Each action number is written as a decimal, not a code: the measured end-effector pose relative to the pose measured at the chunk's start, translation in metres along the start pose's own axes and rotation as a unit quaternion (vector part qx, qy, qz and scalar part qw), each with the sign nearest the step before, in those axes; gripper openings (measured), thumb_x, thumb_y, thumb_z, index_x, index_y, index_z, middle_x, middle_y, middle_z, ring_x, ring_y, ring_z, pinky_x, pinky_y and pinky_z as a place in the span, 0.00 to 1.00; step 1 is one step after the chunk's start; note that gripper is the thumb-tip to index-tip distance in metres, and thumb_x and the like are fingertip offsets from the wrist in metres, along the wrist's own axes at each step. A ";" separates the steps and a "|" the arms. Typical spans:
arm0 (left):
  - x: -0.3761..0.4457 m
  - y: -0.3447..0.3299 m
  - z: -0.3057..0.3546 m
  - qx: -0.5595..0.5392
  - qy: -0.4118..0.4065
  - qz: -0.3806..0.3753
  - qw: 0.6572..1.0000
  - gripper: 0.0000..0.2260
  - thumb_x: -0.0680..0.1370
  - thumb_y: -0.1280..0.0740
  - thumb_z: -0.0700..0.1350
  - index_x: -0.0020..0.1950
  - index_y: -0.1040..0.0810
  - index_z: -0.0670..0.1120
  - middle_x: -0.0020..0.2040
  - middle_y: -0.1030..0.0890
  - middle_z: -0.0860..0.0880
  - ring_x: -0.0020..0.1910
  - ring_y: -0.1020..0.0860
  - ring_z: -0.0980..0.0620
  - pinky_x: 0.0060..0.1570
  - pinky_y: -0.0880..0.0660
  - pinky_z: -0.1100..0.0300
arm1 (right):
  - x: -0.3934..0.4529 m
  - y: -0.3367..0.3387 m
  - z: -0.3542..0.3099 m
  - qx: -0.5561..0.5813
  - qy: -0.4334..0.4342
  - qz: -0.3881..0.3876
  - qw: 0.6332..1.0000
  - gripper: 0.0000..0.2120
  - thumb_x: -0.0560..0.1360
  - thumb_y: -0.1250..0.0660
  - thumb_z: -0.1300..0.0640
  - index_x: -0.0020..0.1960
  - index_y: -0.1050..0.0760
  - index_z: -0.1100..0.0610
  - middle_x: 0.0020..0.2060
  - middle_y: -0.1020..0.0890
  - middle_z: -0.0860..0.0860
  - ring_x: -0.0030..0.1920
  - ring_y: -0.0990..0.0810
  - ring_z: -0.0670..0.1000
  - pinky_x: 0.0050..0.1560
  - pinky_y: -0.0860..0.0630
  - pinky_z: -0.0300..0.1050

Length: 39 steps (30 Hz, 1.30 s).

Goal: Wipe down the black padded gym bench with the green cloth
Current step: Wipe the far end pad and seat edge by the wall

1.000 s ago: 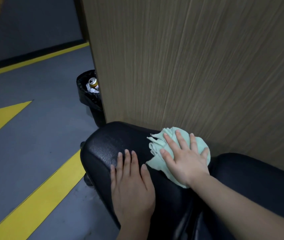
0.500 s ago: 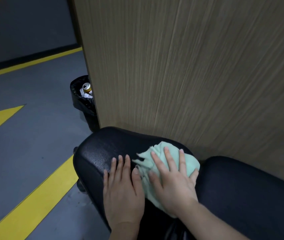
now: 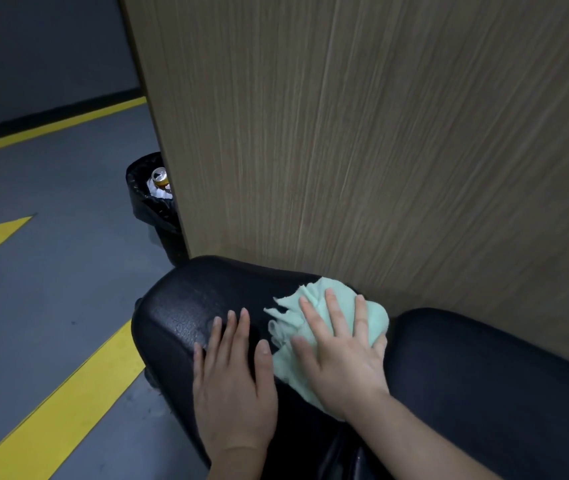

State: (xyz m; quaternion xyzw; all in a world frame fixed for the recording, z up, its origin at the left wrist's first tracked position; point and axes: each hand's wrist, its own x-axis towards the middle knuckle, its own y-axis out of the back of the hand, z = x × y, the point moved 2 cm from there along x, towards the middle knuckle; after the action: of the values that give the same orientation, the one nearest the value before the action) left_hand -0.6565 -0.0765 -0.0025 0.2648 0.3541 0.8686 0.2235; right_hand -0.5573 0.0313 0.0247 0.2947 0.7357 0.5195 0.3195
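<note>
Green cloth pressed flat on the black bench.
Both hands are laid open-fingered: right hand on cloth beside the wood panel, left hand near the bench's rounded end.

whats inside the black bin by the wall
The bin has a black bag liner, and a drink can lies on top of crumpled white rubbish. The wooden wall covers its right side, so anything deeper is hidden.

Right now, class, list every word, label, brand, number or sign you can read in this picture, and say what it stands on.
None can be read.
can in the black bin: any print is too small and blurred.
floor: yellow stripes only, no writing.
bench, green cloth and wood panel: no text.
</note>
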 end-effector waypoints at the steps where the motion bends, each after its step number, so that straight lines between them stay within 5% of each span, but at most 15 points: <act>1: 0.000 0.001 0.001 -0.005 -0.001 -0.003 1.000 0.34 0.79 0.65 0.64 0.74 0.34 0.51 0.73 0.35 0.55 0.75 0.43 0.56 0.73 0.55 0.58 | -0.008 -0.005 -0.002 0.001 0.013 0.012 1.000 0.31 0.71 0.67 0.30 0.74 0.65 0.33 0.76 0.66 0.41 0.73 0.74 0.56 0.69 0.59 0.71; 5: 0.000 0.010 0.004 -0.027 0.000 -0.022 0.999 0.27 0.78 0.62 0.63 0.74 0.42 0.57 0.74 0.40 0.59 0.75 0.48 0.63 0.73 0.58 0.62 | -0.042 -0.020 -0.017 -0.041 0.040 -0.001 0.998 0.27 0.80 0.63 0.38 0.74 0.40 0.41 0.75 0.36 0.49 0.74 0.40 0.62 0.65 0.43 0.71; 7: 0.001 0.014 0.004 -0.054 0.016 -0.052 0.997 0.26 0.75 0.64 0.63 0.72 0.49 0.61 0.75 0.46 0.62 0.74 0.55 0.68 0.73 0.61 0.64 | -0.051 -0.028 -0.021 -0.043 0.059 -0.011 0.997 0.27 0.81 0.62 0.41 0.73 0.38 0.44 0.72 0.31 0.49 0.71 0.34 0.60 0.61 0.45 0.69; 10: 0.002 0.023 0.006 -0.076 0.033 -0.084 0.993 0.29 0.73 0.65 0.64 0.73 0.54 0.59 0.78 0.52 0.58 0.74 0.60 0.66 0.73 0.64 0.63 | -0.057 -0.007 -0.014 0.000 0.102 -0.018 0.995 0.26 0.80 0.67 0.40 0.77 0.55 0.40 0.77 0.45 0.40 0.77 0.50 0.49 0.69 0.51 0.64; 13: 0.000 0.019 0.022 0.052 -0.064 -0.102 0.991 0.28 0.77 0.56 0.54 0.76 0.42 0.47 0.78 0.45 0.50 0.77 0.50 0.54 0.75 0.54 0.55 | -0.057 0.006 0.016 0.054 0.099 0.023 0.993 0.29 0.73 0.71 0.38 0.73 0.68 0.39 0.74 0.65 0.37 0.72 0.71 0.38 0.76 0.63 0.51; 17: -0.013 -0.013 0.064 0.116 -0.196 -0.180 0.957 0.23 0.76 0.47 0.45 0.68 0.26 0.42 0.69 0.27 0.46 0.71 0.32 0.47 0.68 0.42 0.50 | -0.058 0.008 0.061 -0.034 -0.006 0.066 0.997 0.33 0.69 0.76 0.41 0.73 0.68 0.49 0.74 0.63 0.43 0.72 0.69 0.44 0.73 0.67 0.48; 24: -0.033 -0.008 0.052 0.195 -0.192 -0.208 0.939 0.26 0.78 0.47 0.61 0.74 0.35 0.54 0.75 0.35 0.47 0.75 0.40 0.42 0.68 0.47 0.41 | -0.060 0.007 0.067 -0.019 -0.040 0.050 0.998 0.34 0.68 0.80 0.42 0.73 0.67 0.48 0.76 0.61 0.45 0.74 0.69 0.45 0.74 0.68 0.47; 29: -0.072 0.023 0.024 0.188 -0.173 -0.206 0.944 0.28 0.78 0.49 0.64 0.77 0.42 0.57 0.77 0.41 0.47 0.76 0.47 0.39 0.69 0.48 0.38 | -0.069 0.008 0.075 -0.046 -0.059 0.015 0.997 0.33 0.69 0.78 0.35 0.73 0.69 0.42 0.73 0.67 0.44 0.74 0.70 0.49 0.72 0.70 0.59; 35: -0.074 0.016 0.027 0.204 -0.050 -0.204 0.956 0.27 0.78 0.57 0.69 0.75 0.43 0.63 0.78 0.43 0.49 0.76 0.51 0.38 0.69 0.55 0.33 | -0.084 0.008 0.084 -0.045 -0.084 0.037 0.995 0.33 0.70 0.77 0.34 0.73 0.68 0.42 0.75 0.65 0.45 0.74 0.71 0.50 0.72 0.70 0.60; 39: -0.049 0.006 0.038 0.208 0.055 -0.177 0.960 0.29 0.74 0.63 0.70 0.75 0.58 0.68 0.78 0.61 0.54 0.75 0.68 0.42 0.68 0.62 0.31 | -0.081 0.009 0.083 -0.045 -0.086 0.046 0.994 0.33 0.69 0.78 0.34 0.73 0.70 0.43 0.74 0.67 0.45 0.74 0.72 0.50 0.72 0.70 0.61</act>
State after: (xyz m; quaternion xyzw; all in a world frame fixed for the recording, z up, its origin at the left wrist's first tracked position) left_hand -0.5971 -0.0902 0.0101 0.1907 0.5798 0.7357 0.2936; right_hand -0.4420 0.0196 0.0253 0.3570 0.6669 0.5387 0.3709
